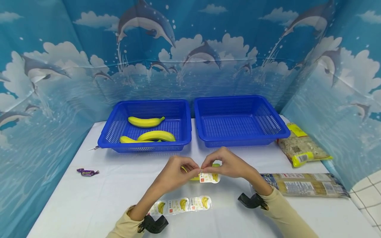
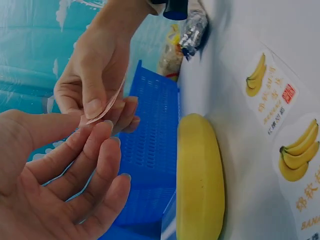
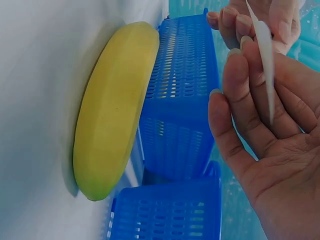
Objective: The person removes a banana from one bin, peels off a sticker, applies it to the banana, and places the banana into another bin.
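Observation:
Above the white table, my left hand (image 1: 178, 172) and right hand (image 1: 224, 162) meet at the fingertips. Both pinch the upper corner of a banana sticker (image 1: 209, 178), which hangs below the right fingers with its printed side toward the head camera. In the right wrist view the sticker (image 3: 266, 60) appears edge-on against the right fingers. A yellow banana (image 3: 117, 107) with a greenish end lies on the table beyond the hands, partly hidden by them in the head view. Closer to me, a strip of several banana stickers (image 1: 180, 205) lies flat.
At the back left stands a blue basket (image 1: 144, 147) holding several bananas (image 1: 146, 122). Beside it is another blue basket (image 1: 238, 140). On the right lie a yellow-labelled bag (image 1: 300, 145) and a long noodle-like pack (image 1: 306, 185). A purple wrapped candy (image 1: 87, 172) lies left.

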`<state>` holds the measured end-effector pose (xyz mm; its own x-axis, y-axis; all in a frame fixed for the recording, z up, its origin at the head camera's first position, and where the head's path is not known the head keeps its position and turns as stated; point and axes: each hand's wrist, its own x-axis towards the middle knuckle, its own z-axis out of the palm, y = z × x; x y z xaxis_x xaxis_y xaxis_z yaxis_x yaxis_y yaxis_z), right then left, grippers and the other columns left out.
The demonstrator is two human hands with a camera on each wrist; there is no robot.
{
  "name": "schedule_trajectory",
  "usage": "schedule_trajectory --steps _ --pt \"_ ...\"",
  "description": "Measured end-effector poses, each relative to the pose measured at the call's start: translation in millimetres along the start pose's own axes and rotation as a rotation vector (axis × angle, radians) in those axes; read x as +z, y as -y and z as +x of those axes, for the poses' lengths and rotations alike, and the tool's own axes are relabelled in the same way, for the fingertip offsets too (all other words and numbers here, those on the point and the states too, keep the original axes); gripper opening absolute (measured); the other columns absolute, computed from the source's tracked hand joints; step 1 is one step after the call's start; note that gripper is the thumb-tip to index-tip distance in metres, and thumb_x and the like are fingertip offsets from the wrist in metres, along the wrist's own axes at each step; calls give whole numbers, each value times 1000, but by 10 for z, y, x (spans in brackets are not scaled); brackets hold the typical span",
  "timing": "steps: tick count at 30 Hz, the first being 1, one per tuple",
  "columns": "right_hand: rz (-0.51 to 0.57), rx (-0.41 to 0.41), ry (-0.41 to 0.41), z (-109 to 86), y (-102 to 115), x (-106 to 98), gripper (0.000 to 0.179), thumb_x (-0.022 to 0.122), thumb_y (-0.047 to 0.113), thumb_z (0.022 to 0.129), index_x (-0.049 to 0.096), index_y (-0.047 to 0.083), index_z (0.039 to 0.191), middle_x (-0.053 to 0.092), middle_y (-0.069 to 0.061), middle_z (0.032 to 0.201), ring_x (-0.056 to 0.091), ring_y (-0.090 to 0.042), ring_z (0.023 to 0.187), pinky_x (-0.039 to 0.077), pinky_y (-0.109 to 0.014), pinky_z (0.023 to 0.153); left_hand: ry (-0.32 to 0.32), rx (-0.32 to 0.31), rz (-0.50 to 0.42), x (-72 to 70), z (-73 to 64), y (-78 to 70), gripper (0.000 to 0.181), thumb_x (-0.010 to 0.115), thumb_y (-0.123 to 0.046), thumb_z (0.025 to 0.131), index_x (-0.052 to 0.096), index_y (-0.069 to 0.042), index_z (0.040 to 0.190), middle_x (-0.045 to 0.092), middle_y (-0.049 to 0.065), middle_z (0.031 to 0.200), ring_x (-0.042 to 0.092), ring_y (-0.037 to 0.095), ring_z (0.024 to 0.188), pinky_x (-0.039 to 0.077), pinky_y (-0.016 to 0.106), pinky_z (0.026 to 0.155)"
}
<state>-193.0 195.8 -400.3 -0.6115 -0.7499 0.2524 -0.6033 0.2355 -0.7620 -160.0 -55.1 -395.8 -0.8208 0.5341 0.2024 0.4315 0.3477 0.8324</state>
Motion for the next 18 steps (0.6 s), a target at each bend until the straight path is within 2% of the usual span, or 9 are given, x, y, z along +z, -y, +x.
schedule_trajectory --steps 5,18 --pt "-8 -20 -2 60 -21 42 5 80 7 98 84 8 100 82 3 95 74 -9 81 63 -32 77 -29 7 12 27 5 35 6 79 -5 97 81 -6 91 76 -1 82 66 3 74 61 27 69" --pt "-56 28 -33 98 -90 -40 6 80 6 97 84 10 99 81 7 95 73 -8 84 63 -33 80 -118 -50 57 -45 38 144 10 75 0 94 78 -7 87 72 -3 79 63 6 74 59 25 70"
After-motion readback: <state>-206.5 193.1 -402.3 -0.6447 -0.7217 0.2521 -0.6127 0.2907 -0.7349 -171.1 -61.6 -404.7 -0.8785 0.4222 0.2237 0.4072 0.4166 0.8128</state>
